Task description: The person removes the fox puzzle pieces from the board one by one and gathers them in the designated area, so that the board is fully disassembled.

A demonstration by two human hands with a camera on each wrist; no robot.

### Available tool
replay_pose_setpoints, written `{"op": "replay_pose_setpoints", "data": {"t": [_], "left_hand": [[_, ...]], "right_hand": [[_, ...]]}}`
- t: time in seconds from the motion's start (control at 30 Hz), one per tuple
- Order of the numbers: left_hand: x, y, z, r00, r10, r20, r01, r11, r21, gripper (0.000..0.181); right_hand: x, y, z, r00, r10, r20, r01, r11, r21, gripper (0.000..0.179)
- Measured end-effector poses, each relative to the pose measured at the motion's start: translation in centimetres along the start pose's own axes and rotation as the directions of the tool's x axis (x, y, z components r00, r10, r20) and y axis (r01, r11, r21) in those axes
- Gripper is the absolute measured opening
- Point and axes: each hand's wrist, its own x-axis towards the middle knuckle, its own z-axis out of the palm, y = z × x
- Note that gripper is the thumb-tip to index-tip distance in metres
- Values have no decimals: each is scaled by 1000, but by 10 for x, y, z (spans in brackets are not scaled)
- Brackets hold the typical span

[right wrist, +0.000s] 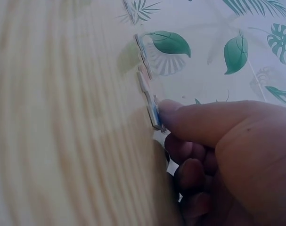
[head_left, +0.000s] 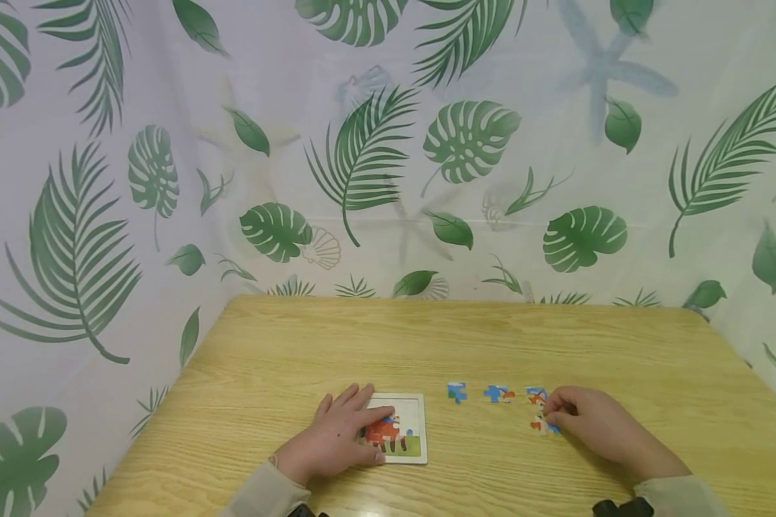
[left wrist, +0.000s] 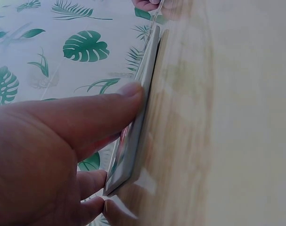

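Observation:
A small white-framed jigsaw board (head_left: 423, 424) lies on the table, partly filled with a red, striped-legged picture and green ground. My left hand (head_left: 343, 438) rests across its left side with fingers spread, hiding that part. In the left wrist view the thumb (left wrist: 110, 108) presses on the board's near rim. To the right, my right hand (head_left: 595, 424) pinches a jigsaw piece (head_left: 538, 425) in white, orange and blue between thumb and curled index finger. Just above it sits another blue and orange piece (head_left: 535, 394). In the right wrist view the thumb (right wrist: 199, 120) meets the piece's edge.
Between the board and my right hand, a blue and green piece (head_left: 456, 390) and a blue and orange piece (head_left: 498, 393) lie in a row on the wooden table (head_left: 465, 337). A leaf-patterned cloth (head_left: 388, 158) hangs behind the table's far edge.

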Motion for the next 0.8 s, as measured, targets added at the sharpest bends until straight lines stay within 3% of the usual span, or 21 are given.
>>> {"op": "replay_pose_setpoints", "data": {"t": [0.3,0.57,0.8], "left_hand": [[1,-1,1,1000,1,8,-1,1000,5,70],[0,0,-1,1000,14,8,-14,1000,4,71],[1,1,0,1000,1,7,-1,1000,-6,74]], "right_hand": [[0,-8,2,1000,-8,-29,8,1000,9,12],[6,-27,10,998,-52,-17,54,993,109,19],[20,-58,33,987,-161,8,158,977,140,21]]}}
